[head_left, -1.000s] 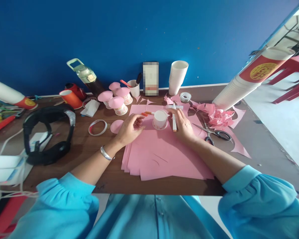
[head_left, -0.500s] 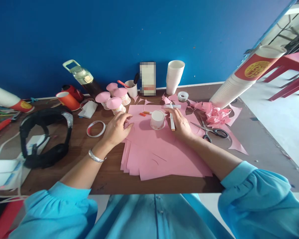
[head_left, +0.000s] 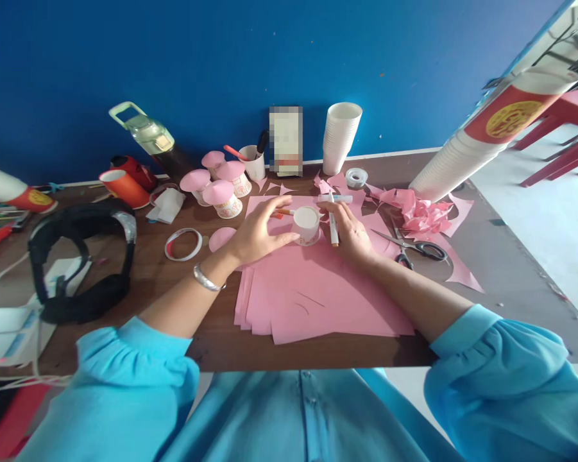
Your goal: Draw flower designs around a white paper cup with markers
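Observation:
An upside-down paper cup [head_left: 306,224] with a drawn pattern near its rim stands on a stack of pink paper [head_left: 317,289]. To its left is my left hand [head_left: 264,231], open, thumb and fingers spread around the cup's side with the thumb tip close to it. My right hand [head_left: 349,231] is closed on a white marker [head_left: 333,224], tip pointing up, just right of the cup. An orange marker cap [head_left: 275,215] and a second pen lie behind the left fingers. Several decorated cups with pink cone tops [head_left: 219,192] stand behind on the left.
Scissors [head_left: 411,247] and crumpled pink paper [head_left: 426,215] lie on the right. A tape roll [head_left: 183,244] and a black headband [head_left: 84,263] lie on the left. Along the wall stand a bottle [head_left: 156,138], a pen cup [head_left: 254,163] and stacked white cups [head_left: 340,138].
My left hand has moved right, from the paper's left edge to beside the cup, its fingers opening wider. A pink piece it was covering now shows. The right hand still holds the marker.

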Motion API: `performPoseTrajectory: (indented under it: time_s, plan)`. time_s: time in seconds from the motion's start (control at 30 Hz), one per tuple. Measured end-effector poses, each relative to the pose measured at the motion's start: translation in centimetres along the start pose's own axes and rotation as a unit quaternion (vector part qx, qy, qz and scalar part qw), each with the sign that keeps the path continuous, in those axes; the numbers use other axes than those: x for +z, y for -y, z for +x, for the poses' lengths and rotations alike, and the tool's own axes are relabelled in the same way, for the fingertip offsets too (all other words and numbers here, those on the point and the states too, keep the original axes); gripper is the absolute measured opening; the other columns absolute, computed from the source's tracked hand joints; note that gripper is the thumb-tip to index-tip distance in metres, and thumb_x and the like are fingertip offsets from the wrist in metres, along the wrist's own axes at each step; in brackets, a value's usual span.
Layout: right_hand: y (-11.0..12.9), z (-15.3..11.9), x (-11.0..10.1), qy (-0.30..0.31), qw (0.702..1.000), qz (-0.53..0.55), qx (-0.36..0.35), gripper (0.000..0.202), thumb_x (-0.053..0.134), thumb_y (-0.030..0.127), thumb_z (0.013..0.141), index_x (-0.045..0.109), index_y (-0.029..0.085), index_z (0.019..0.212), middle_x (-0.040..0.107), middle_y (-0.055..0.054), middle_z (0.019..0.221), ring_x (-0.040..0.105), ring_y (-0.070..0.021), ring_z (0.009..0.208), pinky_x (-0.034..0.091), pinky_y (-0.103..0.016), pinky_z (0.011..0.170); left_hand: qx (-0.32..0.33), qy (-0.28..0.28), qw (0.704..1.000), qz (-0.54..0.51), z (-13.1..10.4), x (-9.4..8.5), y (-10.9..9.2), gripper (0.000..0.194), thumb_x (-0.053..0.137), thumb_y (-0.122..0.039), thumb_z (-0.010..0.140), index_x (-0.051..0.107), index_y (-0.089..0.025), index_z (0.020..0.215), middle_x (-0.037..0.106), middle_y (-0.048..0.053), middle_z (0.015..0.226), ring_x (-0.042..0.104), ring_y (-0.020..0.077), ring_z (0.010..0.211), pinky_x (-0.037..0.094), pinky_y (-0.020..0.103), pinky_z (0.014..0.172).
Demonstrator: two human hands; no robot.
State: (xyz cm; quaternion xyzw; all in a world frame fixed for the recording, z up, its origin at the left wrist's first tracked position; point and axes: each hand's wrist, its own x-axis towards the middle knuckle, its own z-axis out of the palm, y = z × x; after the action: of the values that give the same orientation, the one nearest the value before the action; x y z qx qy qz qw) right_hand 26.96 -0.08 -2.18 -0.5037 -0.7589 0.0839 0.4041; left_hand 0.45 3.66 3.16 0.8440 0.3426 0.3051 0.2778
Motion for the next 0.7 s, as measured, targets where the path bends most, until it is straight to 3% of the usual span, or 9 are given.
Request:
performPoseTrajectory:
  time_s: [0.1, 0.17, 0.3, 0.4, 0.57, 0.7]
  plan:
    - [-0.2, 0.0, -0.2, 0.008, 1.000, 0.005, -0.003, 0.045, 0.056, 0.019, 0.099, 0.058, 0.027, 0.143, 0.070, -0.013, 0.126, 0.071, -0.0294, 0.109, 0.064, -0.042, 0.085, 0.003, 0.034, 0.999, -0.038, 2.0, 1.4, -0.2, 0.061, 0.083, -0.034, 0.092, 0.060, -0.021, 0.147, 0.070, 0.015, 0.152, 0.068, 0.0285, 0.140, 0.058, 0.045, 0.119]
    - [-0.3, 0.0, -0.3, 0.013, 1.000, 0.009, -0.007, 0.047, 0.056, 0.019, 0.098, 0.057, 0.027, 0.144, 0.070, -0.012, 0.125, 0.070, -0.0283, 0.108, 0.062, -0.040, 0.084, -0.015, 0.022, 0.998, -0.063, 2.6, 1.9, -0.4, 0.051, 0.082, -0.040, 0.092, 0.067, -0.020, 0.136, 0.075, 0.013, 0.142, 0.071, 0.0283, 0.131, 0.059, 0.045, 0.114]
    - [-0.3, 0.0, -0.4, 0.008, 1.000, 0.013, -0.007, 0.043, 0.054, 0.021, 0.102, 0.056, 0.029, 0.144, 0.069, -0.010, 0.121, 0.070, -0.0263, 0.106, 0.062, -0.039, 0.085, -0.090, -0.025, 0.981, -0.169, 2.6, 1.6, -0.3, 0.050, 0.083, -0.054, 0.088, 0.071, -0.021, 0.122, 0.079, 0.010, 0.121, 0.074, 0.0253, 0.111, 0.061, 0.040, 0.099]
    - [-0.2, 0.0, -0.3, 0.003, 1.000, 0.016, -0.009, 0.042, 0.053, 0.022, 0.103, 0.056, 0.029, 0.145, 0.069, -0.011, 0.120, 0.070, -0.0253, 0.102, 0.062, -0.040, 0.086, -0.131, -0.040, 0.964, -0.228, 2.2, 1.1, 0.3, 0.055, 0.085, -0.060, 0.084, 0.073, -0.021, 0.121, 0.079, 0.010, 0.121, 0.074, 0.0249, 0.109, 0.061, 0.037, 0.095]
    - [-0.1, 0.1, -0.4, 0.005, 1.000, 0.016, -0.007, 0.044, 0.055, 0.019, 0.100, 0.057, 0.029, 0.143, 0.070, -0.011, 0.124, 0.071, -0.0270, 0.107, 0.063, -0.042, 0.086, -0.146, -0.045, 0.961, -0.232, 1.4, 0.4, 1.1, 0.059, 0.087, -0.063, 0.082, 0.076, -0.022, 0.124, 0.079, 0.009, 0.123, 0.072, 0.0248, 0.112, 0.057, 0.037, 0.098]
    - [0.0, 0.0, -0.5, 0.009, 1.000, 0.013, -0.003, 0.046, 0.056, 0.019, 0.099, 0.057, 0.029, 0.144, 0.070, -0.012, 0.126, 0.073, -0.0275, 0.105, 0.063, -0.042, 0.083, -0.157, -0.061, 0.964, -0.208, 1.3, 0.4, 0.9, 0.060, 0.086, -0.067, 0.080, 0.076, -0.021, 0.116, 0.076, 0.007, 0.111, 0.070, 0.0235, 0.102, 0.056, 0.035, 0.088]
